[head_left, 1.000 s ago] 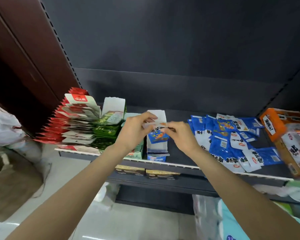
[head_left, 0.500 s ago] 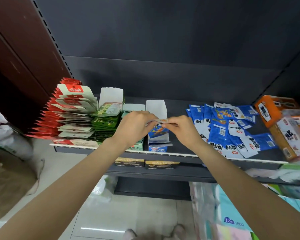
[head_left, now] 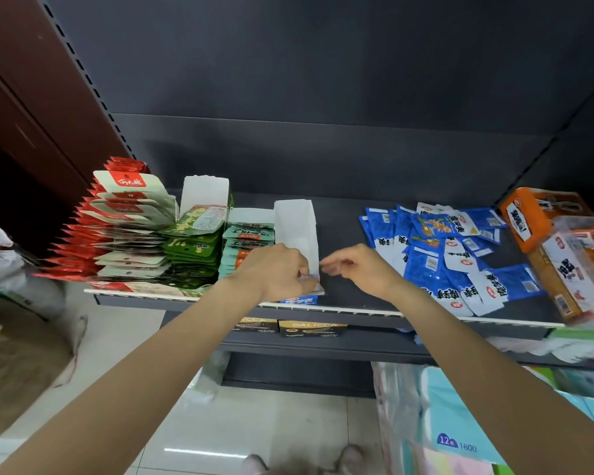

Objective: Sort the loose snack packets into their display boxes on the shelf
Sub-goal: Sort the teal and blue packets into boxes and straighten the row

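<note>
Snack packet (head_left: pixel 310 282): only a pale sliver shows, at the front of the open white display box (head_left: pixel 296 228) near the shelf's front edge; its print cannot be read.
Left fingers (head_left: pixel 302 269): curled down over that packet at the mouth of the box; the grip looks like a pinch, though the tips are partly hidden.
Left hand (head_left: pixel 275 269): knuckles up, covering the lower half of the box, wrist crossing the shelf's white front strip.
Right fingers (head_left: pixel 330 267): loosely curled and holding nothing, tips just beside the box's right edge, apart from the left hand.
Right hand (head_left: pixel 360 269): hangs over bare dark shelf between the box and the blue heap.
Loose blue packets (head_left: pixel 439 248): spread in an overlapping pile to the right of the right hand.
Filled boxes: teal packets (head_left: pixel 247 241) touching the white box's left side, then green packets (head_left: pixel 196 241), then red and white packets (head_left: pixel 124 228) at far left.
Orange boxes (head_left: pixel 542 234): at the right end, tilted.
Shelf (head_left: pixel 340 221): dark metal, bare behind the hands.
</note>
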Motion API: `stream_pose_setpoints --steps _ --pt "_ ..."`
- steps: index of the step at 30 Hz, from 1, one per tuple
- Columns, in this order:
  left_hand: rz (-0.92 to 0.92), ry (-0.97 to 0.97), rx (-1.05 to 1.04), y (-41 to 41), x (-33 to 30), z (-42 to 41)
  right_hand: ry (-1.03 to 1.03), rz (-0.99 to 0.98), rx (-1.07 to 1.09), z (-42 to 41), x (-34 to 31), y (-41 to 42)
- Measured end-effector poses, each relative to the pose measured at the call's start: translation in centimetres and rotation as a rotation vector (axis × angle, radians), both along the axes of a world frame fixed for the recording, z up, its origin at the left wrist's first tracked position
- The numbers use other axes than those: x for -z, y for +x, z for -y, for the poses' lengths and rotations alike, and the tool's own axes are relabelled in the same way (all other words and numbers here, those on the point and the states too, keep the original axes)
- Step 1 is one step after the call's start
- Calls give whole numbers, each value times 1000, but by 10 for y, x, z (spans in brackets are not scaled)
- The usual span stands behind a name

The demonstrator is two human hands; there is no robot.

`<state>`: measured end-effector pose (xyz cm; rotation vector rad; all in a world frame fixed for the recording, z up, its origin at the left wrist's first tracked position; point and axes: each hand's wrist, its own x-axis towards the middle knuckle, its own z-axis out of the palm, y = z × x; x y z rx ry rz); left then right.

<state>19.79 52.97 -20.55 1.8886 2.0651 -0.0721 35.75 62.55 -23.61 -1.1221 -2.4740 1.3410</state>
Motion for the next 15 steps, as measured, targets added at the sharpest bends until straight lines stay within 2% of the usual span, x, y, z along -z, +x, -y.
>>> stream_pose_setpoints --steps 3,6,10,12,15 --pt "-12 141 -29 22 -4 -14 -19 -44 118 -20 8 25" --pt "103 195 -74 59 -2 -37 61 -36 300 -41 24 55" --pt "397 79 -181 105 24 -76 152 223 449 -66 44 97" --pt "473 -47 -248 126 42 -94 119 346 469 -77 56 115" --pt "454 -229 -358 157 63 -113 -63 289 590 -88 69 128"
